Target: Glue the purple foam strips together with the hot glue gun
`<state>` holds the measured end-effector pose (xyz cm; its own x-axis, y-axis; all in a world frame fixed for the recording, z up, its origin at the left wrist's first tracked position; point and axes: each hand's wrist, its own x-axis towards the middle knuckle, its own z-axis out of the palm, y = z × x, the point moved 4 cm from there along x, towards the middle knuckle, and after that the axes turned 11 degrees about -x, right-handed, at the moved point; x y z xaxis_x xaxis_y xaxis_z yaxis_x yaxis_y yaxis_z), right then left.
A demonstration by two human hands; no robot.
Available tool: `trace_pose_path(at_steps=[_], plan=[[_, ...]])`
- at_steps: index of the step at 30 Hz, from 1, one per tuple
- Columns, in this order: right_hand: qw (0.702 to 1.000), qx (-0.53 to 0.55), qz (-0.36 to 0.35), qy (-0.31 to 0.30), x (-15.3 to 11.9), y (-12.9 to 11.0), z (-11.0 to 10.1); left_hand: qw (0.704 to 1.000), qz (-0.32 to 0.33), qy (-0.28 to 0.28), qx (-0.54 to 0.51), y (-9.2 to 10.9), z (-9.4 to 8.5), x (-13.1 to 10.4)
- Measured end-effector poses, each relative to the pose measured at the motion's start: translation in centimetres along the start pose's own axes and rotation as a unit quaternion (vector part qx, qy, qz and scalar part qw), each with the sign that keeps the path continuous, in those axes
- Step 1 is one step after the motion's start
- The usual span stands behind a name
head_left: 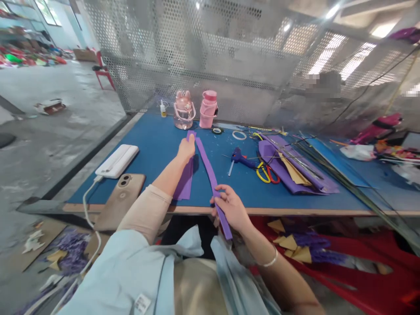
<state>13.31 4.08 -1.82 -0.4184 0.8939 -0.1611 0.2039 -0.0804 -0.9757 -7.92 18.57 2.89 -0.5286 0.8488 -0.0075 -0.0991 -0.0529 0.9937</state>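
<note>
A long purple strip (207,166) runs from the middle of the blue table down over its front edge. My right hand (229,206) grips this strip near its lower end, thumb on top and fingers curled around it. Farther up the table, my left hand (186,148) is closed on the top end of a wider purple sheet (184,186), which lies flat beside the strip and is partly covered by my forearm. The strip's upper end lies just right of my left hand.
Pink bottles (208,109) stand at the back. A glue gun (241,157), scissors (267,173) and purple sheets (282,175) lie to the right. A white power bank (117,162) and a phone (121,199) are at the left.
</note>
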Motion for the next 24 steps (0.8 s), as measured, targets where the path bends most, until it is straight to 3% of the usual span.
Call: trace_pose_path(at_steps=[2, 7, 14, 19, 24], plan=[[1.0, -0.019, 0.011, 0.016, 2.6, -1.3, -0.5, 0.995, 0.01, 0.012, 0.094, -0.4, -0.2, 0.1], [0.98, -0.178, 0.071, -0.057, 9.3, -3.0, -1.8, 0.964, 0.017, 0.007, 0.265, -1.5, -1.4, 0.2], [0.971, -0.22, 0.079, -0.054, 16.8, -4.2, -1.4, 0.954, 0.014, 0.014, 0.3, -2.2, -2.6, 2.3], [0.976, -0.197, 0.053, -0.076, 17.6, -3.9, 0.2, 0.978, 0.0, 0.003, 0.207, -0.9, -3.5, 3.6], [0.974, -0.158, 0.025, -0.161, 14.7, -3.2, 3.1, 0.992, -0.049, -0.083, 0.083, -0.3, -1.9, 3.5]])
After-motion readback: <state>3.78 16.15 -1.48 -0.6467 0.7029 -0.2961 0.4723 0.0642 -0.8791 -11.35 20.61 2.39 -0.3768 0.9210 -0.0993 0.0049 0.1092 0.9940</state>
